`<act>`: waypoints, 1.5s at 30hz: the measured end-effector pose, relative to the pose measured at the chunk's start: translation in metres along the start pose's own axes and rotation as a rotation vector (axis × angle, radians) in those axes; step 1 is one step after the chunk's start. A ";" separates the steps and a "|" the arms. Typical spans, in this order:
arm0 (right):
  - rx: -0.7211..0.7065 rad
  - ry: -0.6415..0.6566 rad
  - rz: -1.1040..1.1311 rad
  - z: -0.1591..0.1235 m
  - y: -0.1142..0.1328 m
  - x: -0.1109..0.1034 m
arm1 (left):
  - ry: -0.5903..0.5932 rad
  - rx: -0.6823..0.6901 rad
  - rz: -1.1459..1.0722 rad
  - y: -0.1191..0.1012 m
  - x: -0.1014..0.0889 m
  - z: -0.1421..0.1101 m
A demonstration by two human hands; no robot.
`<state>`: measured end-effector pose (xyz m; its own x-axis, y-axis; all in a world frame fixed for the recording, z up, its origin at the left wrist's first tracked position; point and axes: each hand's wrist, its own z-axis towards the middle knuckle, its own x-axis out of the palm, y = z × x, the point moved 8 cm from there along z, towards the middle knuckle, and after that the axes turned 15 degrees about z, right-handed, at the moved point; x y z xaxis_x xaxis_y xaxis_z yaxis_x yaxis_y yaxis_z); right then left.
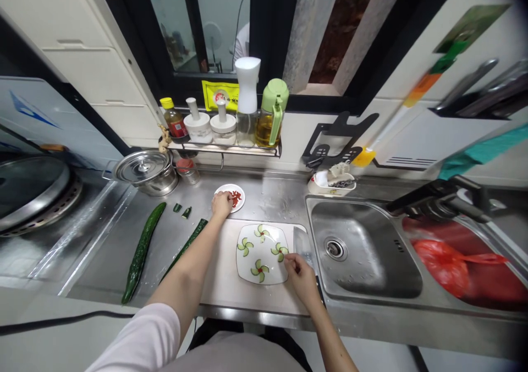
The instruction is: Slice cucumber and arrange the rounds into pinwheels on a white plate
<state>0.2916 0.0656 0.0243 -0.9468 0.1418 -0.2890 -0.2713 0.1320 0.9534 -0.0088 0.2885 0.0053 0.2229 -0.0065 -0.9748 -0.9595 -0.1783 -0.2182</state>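
The left hand (pixel 223 203) reaches over the dish (pixel 229 189), its fingers drawn in at the red bits (pixel 236 198); whether they grip any, I cannot tell. The right hand (pixel 300 275) is at the right edge of the plate (pixel 263 252), thumb and fingers nearly together, just beside the nearest of four flowers (pixel 259 271) made of cucumber slices. I cannot tell whether it holds anything.

The flowers lie on the plate toward its top, left, right and bottom, and the bottom one has a clear red centre. The plate sits on the board (pixel 223 286), and the dish stands on the counter just beyond the board. A broad blade (pixel 303 244) lies at the board's right edge.

Left of the board, a cut cucumber (pixel 192 239) runs partly behind the left forearm, with two small end pieces (pixel 187 213) near its far end. A whole cucumber (pixel 144 253) lies farther left. Beyond are a lidded pot (pixel 146 174) and a jar (pixel 188 172). To the right is the sink (pixel 363 256), then a red bag (pixel 441 264).
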 end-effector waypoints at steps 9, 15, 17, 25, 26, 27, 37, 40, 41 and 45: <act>-0.017 0.058 -0.018 0.008 0.011 0.014 | -0.043 -0.078 -0.323 -0.001 -0.013 -0.036; -0.139 0.123 0.001 0.041 0.067 0.040 | -0.221 0.217 -0.412 -0.029 -0.053 -0.099; -0.188 0.156 0.004 0.051 0.086 0.050 | -0.273 0.338 -0.389 -0.039 -0.069 -0.122; -0.315 0.330 -0.033 0.055 0.115 0.084 | -0.281 0.540 -0.241 -0.051 -0.092 -0.167; -0.318 0.339 -0.032 0.054 0.116 0.085 | -0.277 0.554 -0.229 -0.051 -0.093 -0.169; -0.320 0.344 -0.033 0.053 0.116 0.086 | -0.271 0.568 -0.219 -0.051 -0.093 -0.170; -0.327 0.430 -0.124 0.045 0.117 0.095 | -0.253 0.623 -0.198 -0.049 -0.091 -0.182; -0.313 0.429 -0.129 0.045 0.109 0.098 | -0.229 0.603 -0.209 -0.046 -0.084 -0.181; -0.307 0.428 -0.132 0.045 0.105 0.099 | -0.217 0.588 -0.211 -0.044 -0.081 -0.180; -0.238 0.417 -0.220 0.045 0.081 0.108 | -0.182 0.441 -0.224 -0.021 -0.064 -0.170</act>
<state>0.1752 0.1353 0.0660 -0.8385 -0.2734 -0.4714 -0.4571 -0.1182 0.8815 0.0267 0.1254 0.0805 0.4353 0.1620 -0.8856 -0.8816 0.2758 -0.3830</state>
